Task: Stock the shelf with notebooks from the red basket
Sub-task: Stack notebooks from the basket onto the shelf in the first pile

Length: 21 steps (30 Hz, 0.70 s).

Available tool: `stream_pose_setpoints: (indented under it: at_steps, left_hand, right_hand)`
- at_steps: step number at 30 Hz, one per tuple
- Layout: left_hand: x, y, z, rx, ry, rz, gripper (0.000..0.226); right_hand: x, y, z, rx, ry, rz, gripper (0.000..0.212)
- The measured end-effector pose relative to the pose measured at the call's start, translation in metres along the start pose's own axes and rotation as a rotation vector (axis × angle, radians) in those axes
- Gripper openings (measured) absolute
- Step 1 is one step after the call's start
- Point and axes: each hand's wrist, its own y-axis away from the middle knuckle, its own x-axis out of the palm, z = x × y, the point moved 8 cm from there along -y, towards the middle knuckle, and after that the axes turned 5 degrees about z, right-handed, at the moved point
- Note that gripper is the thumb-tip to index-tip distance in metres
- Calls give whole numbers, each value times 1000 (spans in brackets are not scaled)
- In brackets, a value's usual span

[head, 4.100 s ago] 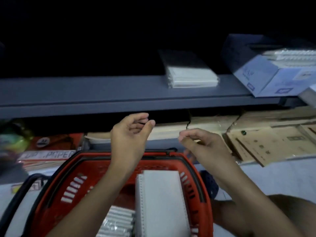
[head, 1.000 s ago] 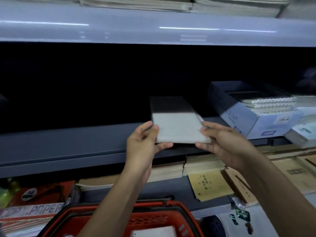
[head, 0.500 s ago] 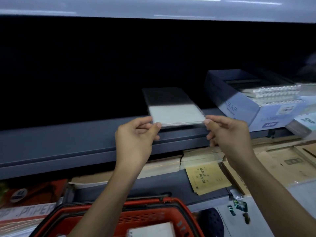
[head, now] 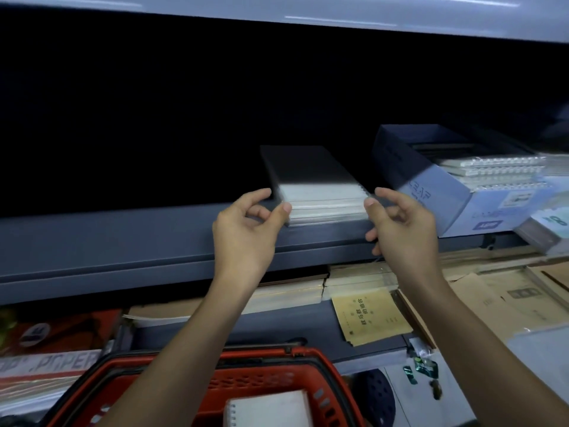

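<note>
A small stack of wrapped pale notebooks (head: 320, 195) lies on the dark grey shelf (head: 123, 241), its back half in shadow. My left hand (head: 249, 229) is at the stack's front left corner, thumb touching it, fingers loosely curled. At the front right corner my right hand (head: 400, 229) has its thumb tip against the stack. Neither hand closes around the stack. Below, the red basket (head: 271, 383) holds a white spiral notebook (head: 271, 409), partly cut off by the frame.
A blue open box (head: 431, 192) with spiral notebooks stands on the shelf to the right of the stack. The lower shelf holds brown paper notebooks (head: 369, 315) and envelopes (head: 508, 303). Paper reams (head: 46, 359) lie at lower left. The shelf left of the stack is bare and dark.
The notebook I held in both hands has been set on top of the stack on the shelf. My hands have let go and now rest at its front corners.
</note>
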Motion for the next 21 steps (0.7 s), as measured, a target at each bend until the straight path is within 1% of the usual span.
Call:
stream_pose_setpoints:
  at_steps: [2, 4, 7, 9, 11, 13, 15, 16, 17, 19, 20, 21]
  left_hand:
    - [-10, 11, -3, -1, 33, 6, 32]
    - [-21, 25, -6, -8, 62, 11, 27]
    - [-38, 53, 9, -44, 67, 8, 15]
    - [-47, 81, 34, -101, 74, 27, 13]
    - [-53, 118, 74, -231, 63, 71, 14]
    - [-57, 162, 127, -412, 28, 121, 15]
    - [-61, 204, 175, -572, -33, 145, 15]
    - [-63, 221, 193, -615, -83, 153, 16]
    - [-63, 235, 207, -637, -137, 163, 19]
    - [-62, 260, 224, -648, -233, 179, 27]
    - [-60, 270, 227, -650, -268, 198, 29]
    - [-58, 277, 228, -644, -296, 215, 30]
  right_hand:
    - [5, 22, 10, -62, 37, 34, 28]
    - [14, 46, 16, -72, 54, 110, 23]
    - [30, 86, 6, -2, 99, 237, 19]
    - [42, 117, -14, 61, 140, 310, 20]
    - [54, 151, -47, 148, 167, 387, 16]
    - [66, 184, -90, 282, 124, 456, 7]
    - [75, 212, -133, 429, 102, 486, 7]
    - [78, 223, -154, 477, 163, 499, 13]
    - [80, 232, -171, 519, 262, 528, 23]
    - [82, 252, -192, 606, 442, 608, 40]
    - [81, 261, -198, 654, 479, 636, 41]
    - [79, 268, -202, 697, 476, 633, 35]
